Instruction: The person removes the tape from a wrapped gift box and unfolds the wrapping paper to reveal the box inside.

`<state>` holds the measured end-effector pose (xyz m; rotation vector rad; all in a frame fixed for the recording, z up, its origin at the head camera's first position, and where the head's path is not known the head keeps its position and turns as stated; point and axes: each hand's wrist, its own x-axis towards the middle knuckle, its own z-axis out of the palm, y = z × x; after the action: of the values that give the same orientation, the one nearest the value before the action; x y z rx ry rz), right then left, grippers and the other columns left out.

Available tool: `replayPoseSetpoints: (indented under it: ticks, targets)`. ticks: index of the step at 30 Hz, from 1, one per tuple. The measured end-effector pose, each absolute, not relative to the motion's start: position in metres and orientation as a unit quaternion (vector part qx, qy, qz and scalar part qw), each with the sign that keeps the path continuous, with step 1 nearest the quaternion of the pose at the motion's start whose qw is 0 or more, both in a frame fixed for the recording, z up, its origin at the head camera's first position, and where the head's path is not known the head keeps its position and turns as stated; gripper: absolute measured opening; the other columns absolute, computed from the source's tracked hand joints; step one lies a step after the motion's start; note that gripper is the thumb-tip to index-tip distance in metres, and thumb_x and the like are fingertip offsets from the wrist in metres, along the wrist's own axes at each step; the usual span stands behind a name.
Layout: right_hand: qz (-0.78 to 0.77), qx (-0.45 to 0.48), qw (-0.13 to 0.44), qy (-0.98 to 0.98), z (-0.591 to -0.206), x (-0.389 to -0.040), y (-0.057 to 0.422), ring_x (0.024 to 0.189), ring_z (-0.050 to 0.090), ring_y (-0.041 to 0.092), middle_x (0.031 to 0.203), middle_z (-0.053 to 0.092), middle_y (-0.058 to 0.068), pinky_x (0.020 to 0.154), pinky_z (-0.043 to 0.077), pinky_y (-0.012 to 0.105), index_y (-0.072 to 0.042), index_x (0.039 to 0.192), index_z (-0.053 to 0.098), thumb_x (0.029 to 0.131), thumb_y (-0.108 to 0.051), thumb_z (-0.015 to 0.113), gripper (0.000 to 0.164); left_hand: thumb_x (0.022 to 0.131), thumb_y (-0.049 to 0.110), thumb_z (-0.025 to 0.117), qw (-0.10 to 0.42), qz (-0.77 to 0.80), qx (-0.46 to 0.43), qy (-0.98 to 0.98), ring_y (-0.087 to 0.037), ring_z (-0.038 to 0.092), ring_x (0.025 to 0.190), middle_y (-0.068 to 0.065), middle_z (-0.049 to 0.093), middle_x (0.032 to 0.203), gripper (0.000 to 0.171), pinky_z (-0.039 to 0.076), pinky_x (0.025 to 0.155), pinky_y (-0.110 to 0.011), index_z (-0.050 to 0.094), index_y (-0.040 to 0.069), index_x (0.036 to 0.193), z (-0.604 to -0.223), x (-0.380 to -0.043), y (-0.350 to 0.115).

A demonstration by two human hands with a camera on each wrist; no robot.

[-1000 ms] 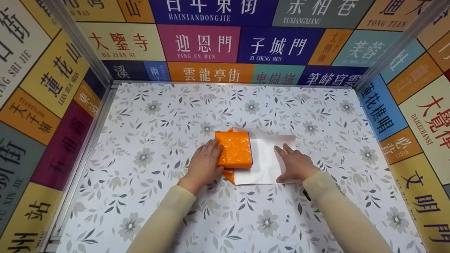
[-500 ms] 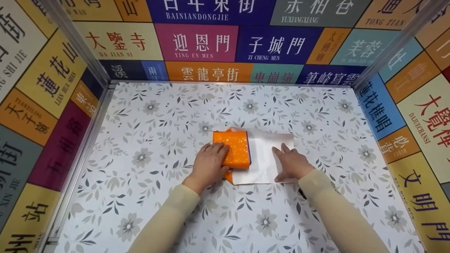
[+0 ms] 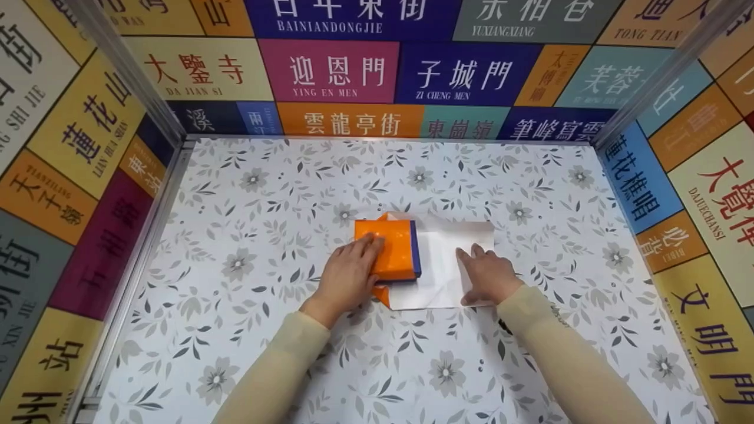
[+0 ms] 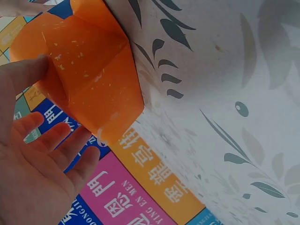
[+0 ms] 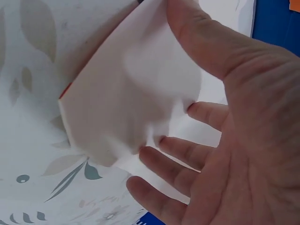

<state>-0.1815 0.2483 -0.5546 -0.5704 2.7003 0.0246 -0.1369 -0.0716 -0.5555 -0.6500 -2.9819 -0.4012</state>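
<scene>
A blue box, its right edge bared, lies partly wrapped in orange speckled wrapping paper. The sheet's white inner side spreads flat to the right. My left hand rests over the left part of the wrapped box, fingertips on top. In the left wrist view its thumb presses the folded orange end, while the other fingers extend loosely. My right hand lies spread on the white flap's right end. In the right wrist view its fingertips touch the white paper, denting it slightly.
A floral-patterned white tabletop lies beneath everything. Panels with colourful sign lettering wall it in at the back and both sides, along metal frame rails.
My left hand has shifted from the box's left edge onto its top. The orange layer sits slightly further left, and more of the blue edge shows. My right hand stays nearly still.
</scene>
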Motion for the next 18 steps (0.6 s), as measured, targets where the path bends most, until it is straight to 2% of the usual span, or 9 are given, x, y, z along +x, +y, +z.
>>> replayPoseSetpoints:
  ticks: [4,9,11,14,18]
  targets:
    - [0.010,-0.199,0.201,0.959,-0.5555,-0.1821,0.2452,0.121,0.048,0.055,0.148,0.034,0.037,0.084,0.048,0.064,-0.001,0.154,0.034,0.061,-0.041,0.094,0.117,0.098,0.029,0.062,0.054,-0.136,-0.227,-0.963,-0.034,0.048,0.128,-0.013,0.032,0.157,0.072,0.041,0.105,-0.049,0.024,0.023,0.159,-0.5587,-0.1342,-0.0758]
    - [0.003,-0.193,0.206,0.959,-0.5554,-0.1817,0.2449,0.124,0.045,0.056,0.149,0.031,0.037,0.090,0.045,0.066,-0.001,0.154,0.033,0.062,-0.039,0.094,0.117,0.093,0.031,0.072,0.088,-0.127,-0.254,-0.955,-0.037,0.052,0.120,-0.018,0.024,0.160,0.090,0.046,0.098,-0.049,0.014,0.032,0.161,-0.5619,-0.1303,-0.0779]
    - [0.001,-0.193,0.204,0.960,-0.5545,-0.1814,0.2452,0.124,0.045,0.056,0.149,0.032,0.038,0.091,0.045,0.066,-0.001,0.154,0.033,0.061,-0.039,0.094,0.117,0.088,0.033,0.077,0.098,-0.108,-0.266,-0.953,-0.037,0.053,0.116,-0.018,0.020,0.161,0.094,0.048,0.095,-0.049,0.016,0.035,0.161,-0.5620,-0.1297,-0.0769]
    - [0.003,-0.197,0.200,0.960,-0.5542,-0.1816,0.2451,0.122,0.046,0.056,0.148,0.033,0.038,0.089,0.046,0.065,0.000,0.153,0.034,0.061,-0.038,0.094,0.117,0.087,0.027,0.078,0.107,-0.079,-0.280,-0.951,-0.036,0.053,0.115,-0.017,0.015,0.163,0.091,0.049,0.092,-0.048,0.023,0.036,0.159,-0.5599,-0.1294,-0.0753]
    - [0.004,-0.198,0.205,0.959,-0.5543,-0.1821,0.2444,0.121,0.047,0.056,0.148,0.033,0.038,0.090,0.046,0.065,0.000,0.153,0.033,0.061,-0.039,0.094,0.117,0.088,0.022,0.076,0.115,-0.067,-0.290,-0.948,-0.035,0.049,0.125,-0.014,0.004,0.166,0.081,0.046,0.098,-0.050,0.034,0.031,0.157,-0.5560,-0.1289,-0.0762]
